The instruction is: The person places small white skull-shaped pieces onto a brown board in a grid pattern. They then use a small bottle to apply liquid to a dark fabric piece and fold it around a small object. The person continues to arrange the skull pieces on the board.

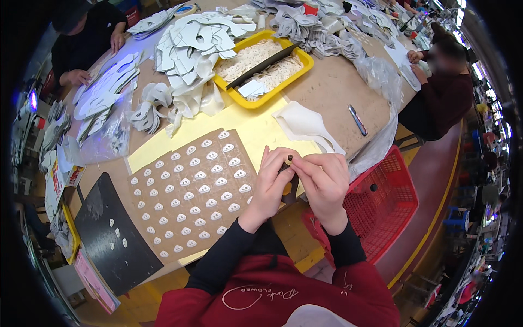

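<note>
Close to the table's front edge, my left hand (268, 182) is closed around a small dark bottle-like thing (289, 158) with a black tip and a yellowish ring; its exact kind I cannot make out. Beside it, my right hand (326, 182) pinches at the tip with thumb and fingers. Most of the thing is hidden by my fingers. To the left of my hands lies a brown cardboard sheet (173, 186) bearing rows of small white rounded pieces (204, 188) with dark holes. Further left, a black board (103, 218) carries several similar white pieces.
A yellow tray (256, 103) of small pale pieces has a dark bar across it. White cut pieces (190, 41) are heaped at the back. A pen (357, 120) and white cloth (308, 122) lie right. A red basket (381, 210) stands beside me. Co-workers sit left and right.
</note>
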`<state>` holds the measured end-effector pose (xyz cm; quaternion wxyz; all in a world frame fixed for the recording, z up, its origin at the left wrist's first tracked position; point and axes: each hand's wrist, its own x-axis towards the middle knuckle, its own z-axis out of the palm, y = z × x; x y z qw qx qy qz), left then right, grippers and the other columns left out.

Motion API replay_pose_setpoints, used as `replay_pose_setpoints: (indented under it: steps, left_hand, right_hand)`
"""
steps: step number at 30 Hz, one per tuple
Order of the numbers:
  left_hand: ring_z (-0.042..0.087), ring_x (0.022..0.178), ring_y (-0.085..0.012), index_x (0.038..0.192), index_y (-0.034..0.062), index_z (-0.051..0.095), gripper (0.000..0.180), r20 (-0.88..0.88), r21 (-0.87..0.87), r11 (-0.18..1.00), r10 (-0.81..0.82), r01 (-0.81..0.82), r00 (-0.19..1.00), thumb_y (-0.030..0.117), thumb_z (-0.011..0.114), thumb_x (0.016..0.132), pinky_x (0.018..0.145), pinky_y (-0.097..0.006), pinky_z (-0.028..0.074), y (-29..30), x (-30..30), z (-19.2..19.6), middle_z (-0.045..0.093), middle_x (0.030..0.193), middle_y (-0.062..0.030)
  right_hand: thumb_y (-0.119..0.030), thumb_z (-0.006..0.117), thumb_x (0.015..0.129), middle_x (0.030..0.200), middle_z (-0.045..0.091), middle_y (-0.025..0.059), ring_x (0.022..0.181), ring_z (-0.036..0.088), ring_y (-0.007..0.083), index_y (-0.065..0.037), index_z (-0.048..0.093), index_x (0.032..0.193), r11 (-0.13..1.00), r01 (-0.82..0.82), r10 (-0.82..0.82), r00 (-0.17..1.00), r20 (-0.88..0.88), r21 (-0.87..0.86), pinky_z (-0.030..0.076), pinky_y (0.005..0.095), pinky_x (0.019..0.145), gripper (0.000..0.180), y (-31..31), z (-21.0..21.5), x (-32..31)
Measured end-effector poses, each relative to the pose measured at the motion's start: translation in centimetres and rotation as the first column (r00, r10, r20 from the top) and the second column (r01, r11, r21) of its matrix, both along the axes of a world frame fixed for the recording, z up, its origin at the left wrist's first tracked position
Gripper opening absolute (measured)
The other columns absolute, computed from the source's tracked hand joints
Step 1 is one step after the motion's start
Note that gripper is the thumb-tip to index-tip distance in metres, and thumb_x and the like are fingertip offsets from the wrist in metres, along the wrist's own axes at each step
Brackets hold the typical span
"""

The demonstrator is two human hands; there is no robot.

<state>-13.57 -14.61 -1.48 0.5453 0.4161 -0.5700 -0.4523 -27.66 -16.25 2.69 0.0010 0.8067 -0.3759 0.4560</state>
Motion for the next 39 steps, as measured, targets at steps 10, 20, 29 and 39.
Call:
replay_pose_setpoints:
  steps: [10, 20, 29, 39]
  left_hand:
    - [0.052, 0.114, -0.0296, 0.106, 0.0036, 0.057, 0.02, 0.209, -0.098, 0.995, 0.036, -0.016, 0.977, 0.014, 0.05, 0.09, 0.116, -0.055, 0.007, 0.0, -0.2, -0.1, 0.058, 0.109, -0.0106]
    - [0.051, 0.117, -0.0298, 0.108, 0.0055, 0.056, 0.021, 0.238, -0.154, 0.988, 0.011, 0.026, 0.971, 0.015, 0.053, 0.09, 0.116, -0.058, 0.005, 0.9, -0.5, -0.3, 0.058, 0.112, -0.0089]
    - [0.051, 0.116, -0.0294, 0.105, 0.0055, 0.057, 0.019, 0.2, -0.181, 0.983, 0.065, -0.028, 0.978, 0.015, 0.053, 0.088, 0.116, -0.059, 0.004, 1.1, -1.3, -0.3, 0.06, 0.108, -0.008]
    - [0.049, 0.118, -0.0259, 0.1, 0.0083, 0.058, 0.014, 0.038, -0.108, 0.989, -0.1, 0.104, 0.994, 0.017, 0.053, 0.089, 0.115, -0.056, 0.004, 1.3, -0.2, -1.2, 0.058, 0.107, -0.0054]
  right_hand:
    - [-0.004, 0.075, 0.073, 0.085, 0.061, 0.0027, 0.075, 0.06, 0.0206, -0.007, 0.069, 0.091, 0.986, -0.027, 0.025, 1.0, -0.014, -0.163, 0.044, 0.034, 0.074, 0.019, -1.0, -2.2, -0.9]
    - [-0.001, 0.068, 0.075, 0.094, 0.045, 0.0083, 0.087, 0.048, 0.0284, -0.007, 0.061, 0.092, 0.954, -0.276, 0.281, 0.959, -0.028, 0.118, 0.041, 0.038, 0.081, 0.019, -0.2, -2.7, -2.9]
    - [-0.009, 0.067, 0.08, 0.086, 0.047, 0.0087, 0.083, 0.048, 0.027, -0.006, 0.062, 0.087, 0.934, -0.036, 0.096, 0.984, -0.152, 0.354, 0.038, 0.0366, 0.076, 0.009, 1.3, 1.2, -2.8]
    - [0.001, 0.07, 0.078, 0.09, 0.053, 0.0103, 0.086, 0.053, 0.0268, -0.005, 0.062, 0.092, 0.957, -0.109, 0.081, 0.99, 0.113, 0.268, 0.044, 0.0349, 0.075, 0.017, 2.7, -0.5, -2.8]
